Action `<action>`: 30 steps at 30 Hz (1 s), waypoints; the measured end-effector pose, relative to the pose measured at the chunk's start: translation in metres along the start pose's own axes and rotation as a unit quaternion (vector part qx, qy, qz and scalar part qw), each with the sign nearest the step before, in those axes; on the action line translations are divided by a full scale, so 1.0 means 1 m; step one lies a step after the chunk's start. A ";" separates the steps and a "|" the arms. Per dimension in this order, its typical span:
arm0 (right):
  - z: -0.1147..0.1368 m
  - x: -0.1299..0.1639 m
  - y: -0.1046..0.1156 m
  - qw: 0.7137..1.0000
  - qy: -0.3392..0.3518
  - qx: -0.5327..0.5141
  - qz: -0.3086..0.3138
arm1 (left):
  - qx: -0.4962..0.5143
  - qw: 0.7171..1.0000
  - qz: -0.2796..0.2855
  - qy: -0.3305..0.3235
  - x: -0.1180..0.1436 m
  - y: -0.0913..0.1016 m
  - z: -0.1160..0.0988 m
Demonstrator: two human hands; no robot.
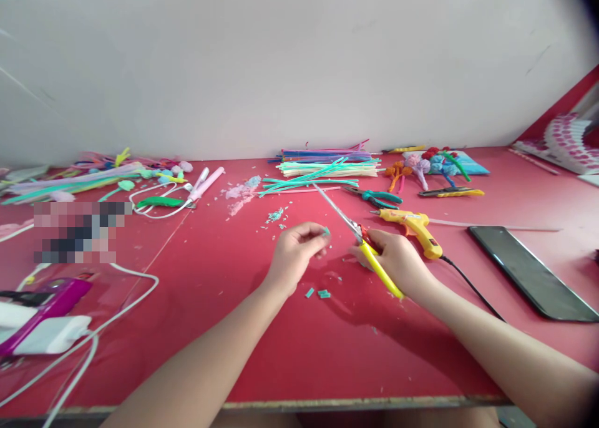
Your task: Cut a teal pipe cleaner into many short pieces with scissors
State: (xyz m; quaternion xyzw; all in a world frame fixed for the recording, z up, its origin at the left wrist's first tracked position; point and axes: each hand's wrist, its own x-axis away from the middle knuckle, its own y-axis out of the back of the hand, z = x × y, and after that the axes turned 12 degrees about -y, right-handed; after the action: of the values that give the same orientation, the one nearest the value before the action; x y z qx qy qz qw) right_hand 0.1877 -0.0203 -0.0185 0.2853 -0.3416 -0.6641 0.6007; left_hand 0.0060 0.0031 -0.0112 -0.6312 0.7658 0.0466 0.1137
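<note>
Between the thumb and forefinger of my left hand [299, 253] is a short green piece of pipe cleaner [326, 231]. My right hand [397, 256] is wrapped round yellow-handled scissors [381, 269], whose blades point away to the upper left. The blades look close together, apart from the green piece. On the red table below my hands lie several short cut green pieces [324, 294]. Past my left hand is a small heap of green clippings [276, 215]. Farther back, long green pipe cleaners [309, 183] lie loosely crossed.
To the right are a yellow glue gun [414, 225], teal-handled pliers [379, 198] and a dark phone [528, 272]. Bundled pipe cleaners [327, 155] and pipe-cleaner flowers [435, 163] lie along the back wall. At left are a pink curling-iron-like tool [206, 186], white cables [150, 284] and a purple power strip [51, 309].
</note>
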 end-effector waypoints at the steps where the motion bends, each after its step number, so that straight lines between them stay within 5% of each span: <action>1: 0.001 0.000 0.001 0.999 -0.009 -0.044 0.023 | -0.020 0.999 0.037 0.009 0.002 -0.002 0.001; 7: 0.009 0.007 0.008 0.963 -0.023 -0.222 0.151 | -0.058 0.986 0.152 0.033 0.008 -0.011 0.002; 15: 0.013 0.008 0.007 0.983 -0.007 -0.136 0.122 | -0.077 0.975 0.205 0.032 0.010 -0.010 0.000; 30: 0.012 0.009 0.010 0.970 -0.022 -0.188 0.153 | -0.112 0.974 0.198 -0.016 0.008 -0.008 -0.003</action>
State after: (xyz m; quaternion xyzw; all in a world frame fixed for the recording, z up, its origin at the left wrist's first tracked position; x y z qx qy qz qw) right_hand 0.1837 -0.0281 -0.0032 0.0973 -0.2635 -0.6224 0.7306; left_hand 0.0116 -0.0071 -0.0096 -0.4747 0.8637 0.1638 0.0429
